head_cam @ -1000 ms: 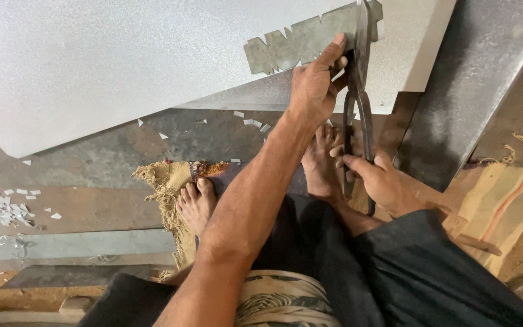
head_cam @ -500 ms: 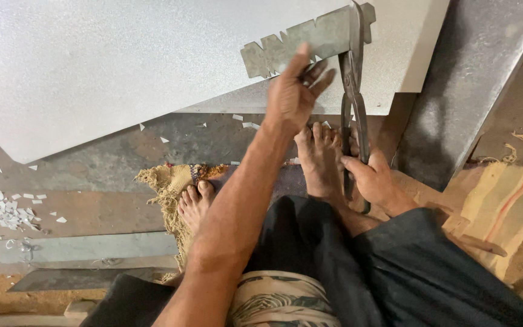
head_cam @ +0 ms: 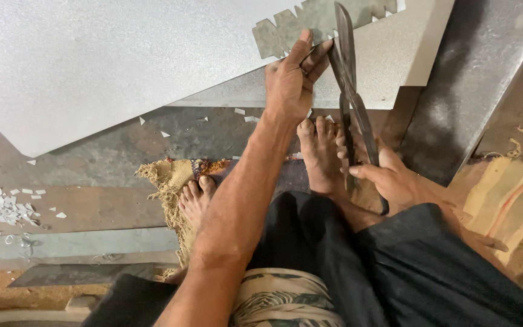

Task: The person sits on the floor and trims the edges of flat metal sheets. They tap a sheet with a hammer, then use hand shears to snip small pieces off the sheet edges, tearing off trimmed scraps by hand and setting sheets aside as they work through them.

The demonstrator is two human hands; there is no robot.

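1. The left hand (head_cam: pixel 292 79) reaches far out, palm down, on the big pale metal sheet (head_cam: pixel 122 60). Its fingers are spread flat rather than curled, so this grip is open; the fingertips touch a grey notched strip (head_cam: pixel 310 21) at the sheet's far edge.
2. The right hand (head_cam: pixel 388 178) is closed around the near handles of long dark shears (head_cam: pixel 352 103). The thumb lies across one handle; the fingers wrap under the other.
3. The shears stand nearly upright in the view, blades pointing far. The blades meet the notched strip just right of the left fingertips. Whether the blades are biting the metal cannot be told.
4. The sheet lies on the floor, filling the far left and middle of the scene. Its near edge runs slantwise from the left down toward the middle.
5. The right foot (head_cam: pixel 322 151) rests just beside the shears, toes near the sheet's edge. The left foot (head_cam: pixel 195 200) sits nearer, on a frayed piece of sacking (head_cam: pixel 164 181).
6. Small white offcuts (head_cam: pixel 1 203) lie scattered on the floor at the left, well apart from both hands.
7. A dark metal plate (head_cam: pixel 473 72) slants up at the far right. Striped cloth (head_cam: pixel 509 200) lies at the right edge, near the right hand's forearm.
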